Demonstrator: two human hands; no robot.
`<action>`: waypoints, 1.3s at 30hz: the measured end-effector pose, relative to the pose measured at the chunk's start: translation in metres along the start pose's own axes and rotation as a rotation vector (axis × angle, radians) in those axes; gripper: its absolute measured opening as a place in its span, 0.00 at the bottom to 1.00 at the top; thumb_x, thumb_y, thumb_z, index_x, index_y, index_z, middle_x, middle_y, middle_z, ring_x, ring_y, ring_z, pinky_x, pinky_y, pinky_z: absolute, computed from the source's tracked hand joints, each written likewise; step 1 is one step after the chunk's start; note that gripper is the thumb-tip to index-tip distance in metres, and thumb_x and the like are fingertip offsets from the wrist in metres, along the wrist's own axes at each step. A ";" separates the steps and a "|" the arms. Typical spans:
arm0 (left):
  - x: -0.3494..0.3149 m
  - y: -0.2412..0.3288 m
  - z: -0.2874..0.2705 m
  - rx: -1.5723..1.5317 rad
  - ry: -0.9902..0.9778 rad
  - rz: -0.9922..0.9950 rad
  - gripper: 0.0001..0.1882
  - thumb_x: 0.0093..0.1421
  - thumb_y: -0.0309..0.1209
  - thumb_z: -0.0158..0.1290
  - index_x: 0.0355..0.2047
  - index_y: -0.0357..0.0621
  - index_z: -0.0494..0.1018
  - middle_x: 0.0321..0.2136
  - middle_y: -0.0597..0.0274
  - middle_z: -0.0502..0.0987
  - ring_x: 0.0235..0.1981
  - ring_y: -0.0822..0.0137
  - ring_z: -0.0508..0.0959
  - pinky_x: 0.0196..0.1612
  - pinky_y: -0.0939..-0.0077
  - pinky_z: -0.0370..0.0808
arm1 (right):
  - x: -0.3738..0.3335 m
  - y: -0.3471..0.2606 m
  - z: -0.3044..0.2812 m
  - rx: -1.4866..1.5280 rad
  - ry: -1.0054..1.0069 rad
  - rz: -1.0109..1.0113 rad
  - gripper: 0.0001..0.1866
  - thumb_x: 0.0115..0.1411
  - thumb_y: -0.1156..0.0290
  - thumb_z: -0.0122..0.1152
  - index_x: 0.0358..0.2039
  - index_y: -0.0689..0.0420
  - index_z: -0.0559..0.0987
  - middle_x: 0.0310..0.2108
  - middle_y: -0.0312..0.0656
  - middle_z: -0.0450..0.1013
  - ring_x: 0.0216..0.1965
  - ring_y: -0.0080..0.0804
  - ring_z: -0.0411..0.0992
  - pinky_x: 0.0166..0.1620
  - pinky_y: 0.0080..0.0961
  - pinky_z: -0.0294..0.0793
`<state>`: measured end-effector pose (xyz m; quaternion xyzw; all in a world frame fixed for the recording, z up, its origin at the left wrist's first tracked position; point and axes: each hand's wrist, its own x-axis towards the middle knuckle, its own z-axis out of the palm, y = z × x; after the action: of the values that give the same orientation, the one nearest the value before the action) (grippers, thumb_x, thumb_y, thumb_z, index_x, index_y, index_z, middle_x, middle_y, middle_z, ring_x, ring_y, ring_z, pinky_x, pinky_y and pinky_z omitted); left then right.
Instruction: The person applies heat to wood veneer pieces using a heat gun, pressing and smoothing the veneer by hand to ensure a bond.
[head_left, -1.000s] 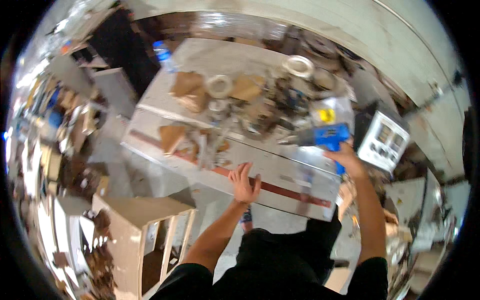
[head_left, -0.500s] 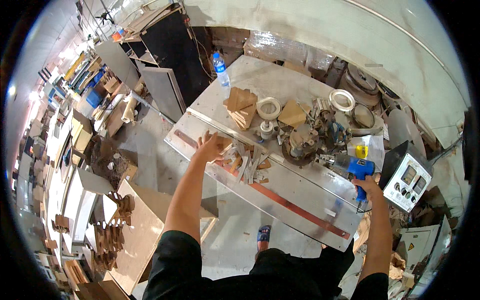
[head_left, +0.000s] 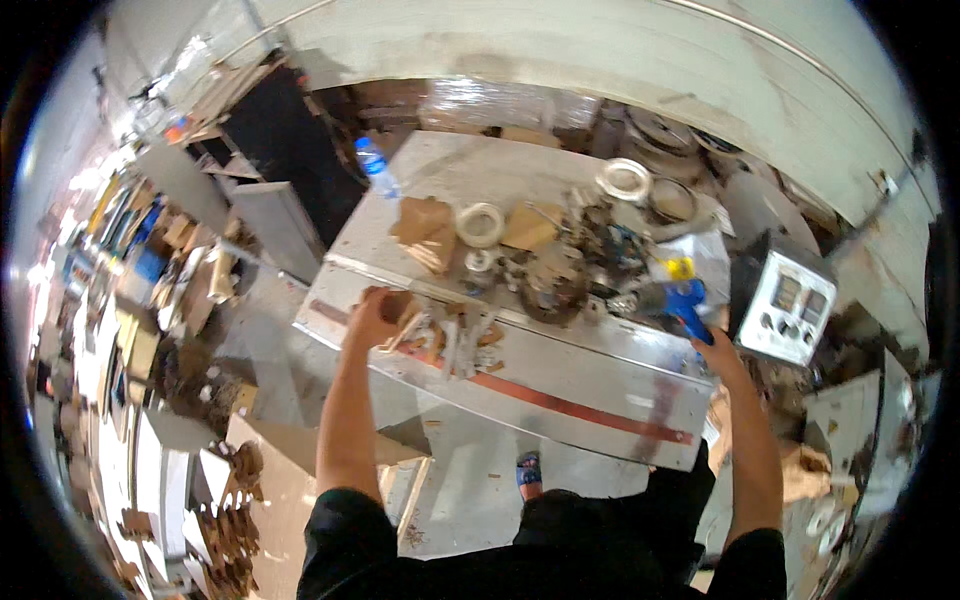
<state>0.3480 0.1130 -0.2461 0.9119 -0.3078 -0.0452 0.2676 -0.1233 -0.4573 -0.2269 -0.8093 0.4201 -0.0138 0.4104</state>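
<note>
My right hand (head_left: 716, 350) is wrapped round the grip of a blue heat gun (head_left: 684, 306), its metal nozzle pointing left over the bench. My left hand (head_left: 374, 318) is closed on a small brown board piece (head_left: 396, 304), partly covered by the fingers and blurred. A pale strip (head_left: 401, 333) shows along that piece. Just to its right lies a loose heap of thin grey and brown strips (head_left: 460, 342). Beneath both runs a long reddish-brown band (head_left: 560, 405) along the front of the workbench (head_left: 620, 385).
Behind the strips sit stacked brown boards (head_left: 425, 230), a water bottle (head_left: 376, 168) and tape rolls (head_left: 480, 224). Greasy machine parts (head_left: 556, 282) crowd the middle. A control box (head_left: 785, 308) stands at the right. Left of me is a large wooden panel (head_left: 285, 460).
My view has turned, shifting the bench leftward. My left hand has come off the strips with the small board piece now tilted in it. The heat gun stays in my right hand.
</note>
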 end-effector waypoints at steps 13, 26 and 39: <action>-0.150 0.283 0.052 -0.061 -0.266 0.518 0.44 0.37 0.26 0.68 0.60 0.59 0.72 0.62 0.61 0.68 0.63 0.44 0.63 0.69 0.49 0.59 | -0.180 -0.048 0.094 0.368 -0.209 -0.181 0.22 0.66 0.66 0.60 0.58 0.60 0.73 0.57 0.52 0.72 0.58 0.44 0.71 0.60 0.36 0.70; -0.128 0.350 0.157 -0.422 -0.247 0.538 0.24 0.49 0.24 0.66 0.49 0.43 0.78 0.49 0.52 0.77 0.49 0.49 0.76 0.50 0.60 0.76 | -0.184 -0.011 0.094 0.530 0.112 -0.202 0.18 0.62 0.72 0.67 0.48 0.65 0.75 0.40 0.47 0.78 0.45 0.32 0.78 0.49 0.29 0.77; -0.123 0.349 0.237 -0.454 0.111 0.411 0.12 0.50 0.19 0.63 0.37 0.42 0.83 0.35 0.57 0.82 0.39 0.56 0.80 0.43 0.67 0.77 | -0.128 0.033 0.110 0.185 0.455 -0.565 0.11 0.60 0.76 0.65 0.45 0.59 0.83 0.44 0.46 0.80 0.46 0.46 0.76 0.49 0.35 0.76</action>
<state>0.0030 -0.1574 -0.2780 0.7487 -0.4525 -0.0078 0.4843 -0.1876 -0.3075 -0.2815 -0.8290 0.2576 -0.3438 0.3581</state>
